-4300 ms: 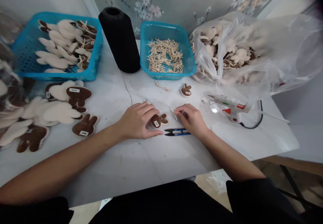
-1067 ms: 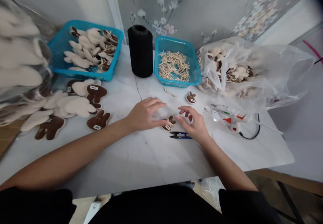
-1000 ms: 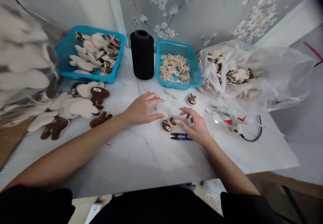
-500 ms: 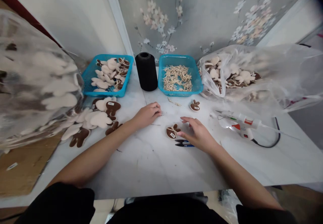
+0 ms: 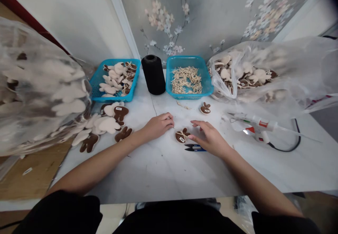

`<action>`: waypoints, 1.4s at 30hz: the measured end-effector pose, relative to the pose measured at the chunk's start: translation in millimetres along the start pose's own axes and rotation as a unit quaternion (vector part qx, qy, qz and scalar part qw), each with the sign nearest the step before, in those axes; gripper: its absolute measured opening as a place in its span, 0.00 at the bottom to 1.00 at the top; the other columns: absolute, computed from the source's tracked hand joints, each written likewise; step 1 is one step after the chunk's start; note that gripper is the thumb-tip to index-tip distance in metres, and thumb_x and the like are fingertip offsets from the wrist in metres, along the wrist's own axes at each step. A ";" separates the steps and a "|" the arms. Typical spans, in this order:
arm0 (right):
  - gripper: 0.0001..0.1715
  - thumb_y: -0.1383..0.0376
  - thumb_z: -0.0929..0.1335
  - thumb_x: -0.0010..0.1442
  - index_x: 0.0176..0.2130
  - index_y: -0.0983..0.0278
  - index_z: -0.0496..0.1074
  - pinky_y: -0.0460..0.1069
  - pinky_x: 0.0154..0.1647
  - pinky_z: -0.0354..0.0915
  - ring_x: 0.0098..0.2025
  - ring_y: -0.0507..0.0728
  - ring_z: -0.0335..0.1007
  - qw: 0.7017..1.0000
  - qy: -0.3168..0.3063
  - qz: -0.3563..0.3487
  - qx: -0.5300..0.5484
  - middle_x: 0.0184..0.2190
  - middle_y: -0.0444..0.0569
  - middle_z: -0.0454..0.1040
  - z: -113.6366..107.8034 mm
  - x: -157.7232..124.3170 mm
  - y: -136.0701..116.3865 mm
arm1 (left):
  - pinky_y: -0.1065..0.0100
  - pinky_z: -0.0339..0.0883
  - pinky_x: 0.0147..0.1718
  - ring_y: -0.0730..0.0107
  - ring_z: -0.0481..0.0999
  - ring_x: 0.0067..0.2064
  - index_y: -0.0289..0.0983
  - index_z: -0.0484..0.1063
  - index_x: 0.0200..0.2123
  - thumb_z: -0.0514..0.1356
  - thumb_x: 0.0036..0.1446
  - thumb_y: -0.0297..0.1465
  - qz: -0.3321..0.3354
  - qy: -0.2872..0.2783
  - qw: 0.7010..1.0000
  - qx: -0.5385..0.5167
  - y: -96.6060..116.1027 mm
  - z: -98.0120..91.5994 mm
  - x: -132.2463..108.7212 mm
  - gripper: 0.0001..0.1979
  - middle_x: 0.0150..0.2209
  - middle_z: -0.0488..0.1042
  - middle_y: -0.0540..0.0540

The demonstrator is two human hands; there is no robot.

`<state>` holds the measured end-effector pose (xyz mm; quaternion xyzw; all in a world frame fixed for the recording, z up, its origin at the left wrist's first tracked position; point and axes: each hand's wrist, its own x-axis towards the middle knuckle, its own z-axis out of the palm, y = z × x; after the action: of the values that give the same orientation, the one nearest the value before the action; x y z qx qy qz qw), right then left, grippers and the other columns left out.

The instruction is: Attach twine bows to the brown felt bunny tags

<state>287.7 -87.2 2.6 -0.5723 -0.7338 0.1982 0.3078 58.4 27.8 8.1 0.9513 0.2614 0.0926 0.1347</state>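
A small brown rabbit-shaped piece (image 5: 181,136) with a pale bow on it lies on the white table (image 5: 163,167) between my hands. My right hand (image 5: 208,137) rests beside it with fingers spread, one fingertip touching its edge, and holds nothing. Blue thread snips (image 5: 194,147) lie partly under that hand. My left hand (image 5: 158,125) sits to the left of the piece, fingers curled in a pinch at a thin black thread (image 5: 154,107) that runs back to a black thread cone (image 5: 154,74).
A blue tray of pale bows (image 5: 188,77) and a blue basket of rabbit shapes (image 5: 116,81) stand at the back. Loose rabbit shapes (image 5: 105,125) lie left; another small one (image 5: 205,108) lies ahead. A glue gun (image 5: 255,126) lies right. Plastic bags (image 5: 264,75) flank the table.
My left hand let go of the rabbit piece, moved left and closed its fingers at the thread. The piece now carries a bow. The camera tilted up and back.
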 end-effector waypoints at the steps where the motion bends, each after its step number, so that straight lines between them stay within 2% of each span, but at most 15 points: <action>1: 0.28 0.53 0.67 0.57 0.53 0.61 0.61 0.56 0.44 0.67 0.45 0.60 0.67 1.000 -0.002 0.000 0.000 0.44 0.53 0.71 0.0 -0.2 -0.4 | 0.68 0.67 0.37 0.70 0.73 0.38 0.36 0.71 0.37 0.50 0.63 0.31 0.010 -0.004 1.000 0.012 0.4 1.1 0.7 0.11 0.43 0.69 0.45; 5: 0.30 0.52 0.68 0.56 0.54 0.60 0.61 0.57 0.46 0.66 0.47 0.60 0.66 1.000 -0.020 0.004 0.007 0.45 0.53 0.70 0.8 -2.3 -1.8 | 0.68 0.67 0.34 0.70 0.72 0.36 0.35 0.69 0.36 0.49 0.63 0.30 0.010 -0.016 1.000 0.007 5.4 -5.2 -1.6 0.10 0.43 0.68 0.44; 9: 0.30 0.51 0.67 0.56 0.54 0.60 0.61 0.57 0.48 0.65 0.48 0.60 0.66 0.999 -0.039 0.001 0.012 0.45 0.52 0.70 1.9 -6.0 -1.1 | 0.68 0.66 0.39 0.71 0.71 0.37 0.36 0.66 0.36 0.47 0.63 0.31 -0.060 0.007 0.997 -0.040 10.2 -41.6 -28.7 0.10 0.44 0.66 0.44; 11: 0.30 0.51 0.67 0.57 0.54 0.60 0.61 0.57 0.48 0.65 0.49 0.60 0.65 0.999 -0.049 0.006 0.011 0.46 0.53 0.70 1.7 -8.0 -0.3 | 0.68 0.64 0.41 0.70 0.71 0.39 0.36 0.66 0.34 0.47 0.63 0.33 -0.097 0.007 0.994 -0.041 8.9 -65.7 -56.9 0.11 0.43 0.66 0.44; 13: 0.30 0.50 0.66 0.57 0.54 0.60 0.61 0.57 0.48 0.65 0.49 0.61 0.66 0.998 -0.059 0.022 0.006 0.46 0.53 0.70 1.1 -9.9 0.4 | 0.69 0.64 0.40 0.70 0.70 0.39 0.37 0.67 0.33 0.47 0.63 0.34 -0.140 -0.026 0.989 -0.042 4.4 -86.6 -93.8 0.12 0.41 0.67 0.45; 16: 0.30 0.49 0.65 0.57 0.54 0.60 0.61 0.57 0.48 0.65 0.49 0.62 0.66 0.997 -0.074 0.032 -0.003 0.46 0.53 0.70 0.6 -12.5 0.7 | 0.69 0.63 0.39 0.68 0.70 0.38 0.38 0.68 0.34 0.47 0.62 0.35 -0.224 -0.080 0.971 -0.035 -4.6 -103.4 -154.5 0.12 0.37 0.69 0.47; 19: 0.30 0.48 0.64 0.58 0.54 0.61 0.62 0.57 0.49 0.64 0.49 0.62 0.66 0.996 -0.081 0.034 -0.008 0.47 0.54 0.70 1.4 -15.1 0.9 | 0.70 0.62 0.35 0.69 0.70 0.34 0.38 0.67 0.32 0.48 0.61 0.36 -0.292 -0.100 0.951 -0.015 -7.5 -101.6 -200.3 0.12 0.34 0.70 0.48; 21: 0.31 0.48 0.64 0.58 0.54 0.61 0.61 0.57 0.48 0.65 0.48 0.62 0.67 0.995 -0.086 0.047 -0.012 0.47 0.54 0.70 2.4 -16.7 1.6 | 0.70 0.61 0.35 0.69 0.70 0.34 0.38 0.67 0.33 0.47 0.62 0.36 -0.303 -0.092 0.948 -0.020 -2.5 -93.3 -213.5 0.12 0.34 0.70 0.48; 23: 0.31 0.47 0.63 0.57 0.54 0.61 0.62 0.56 0.47 0.66 0.47 0.62 0.67 0.994 -0.091 0.060 -0.017 0.48 0.54 0.69 3.5 -18.1 2.7 | 0.70 0.62 0.37 0.70 0.70 0.36 0.38 0.67 0.34 0.47 0.63 0.36 -0.288 -0.062 0.954 -0.046 7.6 -82.0 -212.5 0.12 0.36 0.70 0.47; 27: 0.31 0.47 0.63 0.57 0.54 0.61 0.62 0.55 0.44 0.66 0.44 0.60 0.68 0.994 -0.089 0.064 -0.024 0.48 0.54 0.69 4.7 -19.3 3.9 | 0.70 0.63 0.42 0.70 0.70 0.43 0.38 0.67 0.38 0.46 0.64 0.33 -0.239 0.002 0.968 -0.073 29.8 -55.6 -188.7 0.11 0.41 0.69 0.46; 30: 0.32 0.46 0.63 0.57 0.54 0.62 0.63 0.54 0.42 0.67 0.41 0.60 0.69 0.994 -0.083 0.060 -0.028 0.47 0.54 0.70 3.6 -18.9 2.7 | 0.68 0.64 0.43 0.69 0.70 0.44 0.38 0.69 0.37 0.47 0.63 0.33 -0.221 -0.004 0.975 -0.024 35.1 -38.0 -175.7 0.12 0.44 0.68 0.45; 33: 0.32 0.47 0.63 0.57 0.54 0.62 0.63 0.54 0.41 0.67 0.40 0.59 0.69 0.994 -0.086 0.066 -0.031 0.47 0.55 0.70 1.2 -18.1 1.8 | 0.67 0.65 0.43 0.69 0.71 0.43 0.39 0.70 0.36 0.47 0.63 0.34 -0.216 -0.013 0.976 0.026 29.2 -28.6 -178.7 0.13 0.46 0.68 0.46; 38: 0.31 0.47 0.62 0.58 0.54 0.62 0.63 0.54 0.41 0.67 0.41 0.60 0.69 0.993 -0.092 0.062 -0.036 0.47 0.55 0.70 -1.1 -18.6 6.8 | 0.68 0.64 0.43 0.68 0.71 0.43 0.38 0.69 0.38 0.45 0.63 0.36 -0.302 0.001 0.951 0.061 13.9 -35.3 -210.4 0.14 0.46 0.69 0.45; 42: 0.31 0.47 0.63 0.58 0.54 0.60 0.63 0.53 0.40 0.67 0.41 0.59 0.69 0.993 -0.098 0.059 -0.039 0.46 0.54 0.70 -1.0 -20.4 10.9 | 0.69 0.63 0.41 0.68 0.72 0.41 0.37 0.70 0.36 0.47 0.61 0.35 -0.415 -0.024 0.904 0.100 7.0 -52.9 -237.9 0.13 0.45 0.69 0.46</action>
<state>299.4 -103.9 -8.3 -0.6042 -0.7324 0.2423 0.1997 -152.6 -91.3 35.2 0.7671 0.6372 -0.0215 0.0710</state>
